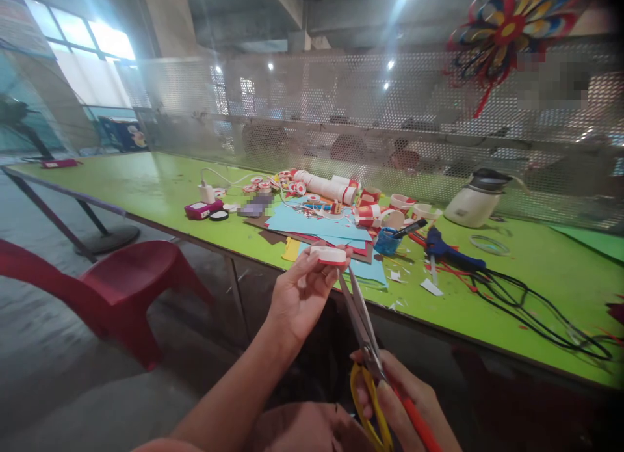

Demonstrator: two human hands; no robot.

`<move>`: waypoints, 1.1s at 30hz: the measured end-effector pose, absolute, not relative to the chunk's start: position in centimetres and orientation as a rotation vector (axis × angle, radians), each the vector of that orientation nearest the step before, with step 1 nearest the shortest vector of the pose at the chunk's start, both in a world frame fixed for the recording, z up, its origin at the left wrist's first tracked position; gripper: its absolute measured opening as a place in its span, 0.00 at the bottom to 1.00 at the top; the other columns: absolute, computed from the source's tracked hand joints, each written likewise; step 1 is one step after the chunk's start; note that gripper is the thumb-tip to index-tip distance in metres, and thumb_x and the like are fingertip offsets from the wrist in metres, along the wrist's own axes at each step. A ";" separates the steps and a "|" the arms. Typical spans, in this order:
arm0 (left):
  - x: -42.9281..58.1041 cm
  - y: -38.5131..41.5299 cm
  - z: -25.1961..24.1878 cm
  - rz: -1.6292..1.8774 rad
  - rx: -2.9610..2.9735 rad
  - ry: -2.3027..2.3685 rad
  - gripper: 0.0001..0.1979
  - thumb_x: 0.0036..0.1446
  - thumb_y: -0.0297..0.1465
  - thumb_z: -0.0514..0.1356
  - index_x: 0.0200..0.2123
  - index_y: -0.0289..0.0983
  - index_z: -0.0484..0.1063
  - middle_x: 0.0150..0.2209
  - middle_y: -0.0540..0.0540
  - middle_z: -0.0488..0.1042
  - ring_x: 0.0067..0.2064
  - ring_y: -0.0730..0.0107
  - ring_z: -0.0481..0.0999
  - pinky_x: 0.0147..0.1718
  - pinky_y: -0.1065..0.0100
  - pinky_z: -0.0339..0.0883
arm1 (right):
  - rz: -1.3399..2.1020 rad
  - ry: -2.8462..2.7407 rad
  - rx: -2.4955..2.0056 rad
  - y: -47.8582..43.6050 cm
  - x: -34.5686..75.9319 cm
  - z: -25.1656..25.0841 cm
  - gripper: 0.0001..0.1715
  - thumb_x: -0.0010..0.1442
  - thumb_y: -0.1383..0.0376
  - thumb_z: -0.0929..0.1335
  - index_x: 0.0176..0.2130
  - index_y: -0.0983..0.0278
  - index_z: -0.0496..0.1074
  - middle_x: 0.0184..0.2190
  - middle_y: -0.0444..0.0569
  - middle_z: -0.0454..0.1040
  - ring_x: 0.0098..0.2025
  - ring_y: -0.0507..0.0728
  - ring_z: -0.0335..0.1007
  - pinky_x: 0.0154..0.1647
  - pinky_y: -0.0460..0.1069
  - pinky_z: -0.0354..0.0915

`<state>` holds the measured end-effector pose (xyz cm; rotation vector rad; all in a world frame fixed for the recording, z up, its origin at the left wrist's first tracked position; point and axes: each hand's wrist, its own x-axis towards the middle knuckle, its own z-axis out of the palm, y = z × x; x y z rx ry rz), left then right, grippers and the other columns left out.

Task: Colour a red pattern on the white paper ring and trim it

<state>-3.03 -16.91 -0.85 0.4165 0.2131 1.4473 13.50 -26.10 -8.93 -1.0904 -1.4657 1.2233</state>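
Closely gripped: a white-and-red paper ring and scissors before a cluttered green desk

The left hand pinches the ring, fingers clamped on its rim, in front of the desk's near edge. The right hand grips the scissors, fingers wrapped round the handles; the blades stand slightly apart, tips just below the ring.

Behind the ring, light-blue paper sheets lie on the desk, with a long white roll beyond them. To the right are a blue pen cup, a blue glue gun beside its looped black cord, and a cream thermal jug. A white charger stands on a magenta box to the left; a red plastic chair sits near that side. A perforated metal screen rises behind, blurring what lies beyond.

The ring partly hides the left fingertips, and whether the blades touch it cannot be told. The orange handle runs off the bottom edge. Pixelation masks a flat object beside the sheets.
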 end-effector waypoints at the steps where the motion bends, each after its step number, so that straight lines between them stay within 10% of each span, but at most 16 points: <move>1: -3.0 -17.0 -0.9 1.447 0.431 0.211 0.17 0.57 0.23 0.58 0.50 0.30 0.69 0.43 0.36 0.78 0.52 0.51 0.76 0.51 0.56 0.71 | 1.204 -1.482 -1.109 -26.2 13.5 -9.0 0.24 0.61 0.48 0.64 0.47 0.63 0.69 0.23 0.43 0.67 0.22 0.51 0.62 0.24 0.45 0.60; 33: -3.1 -18.0 -1.5 1.452 0.803 0.122 0.26 0.47 0.30 0.67 0.51 0.38 0.68 0.55 0.36 0.71 0.60 0.44 0.66 0.54 0.50 0.67 | 0.281 -1.814 -1.130 -26.8 14.4 -8.4 0.28 0.57 0.45 0.65 0.46 0.62 0.76 0.22 0.46 0.71 0.20 0.53 0.69 0.20 0.44 0.66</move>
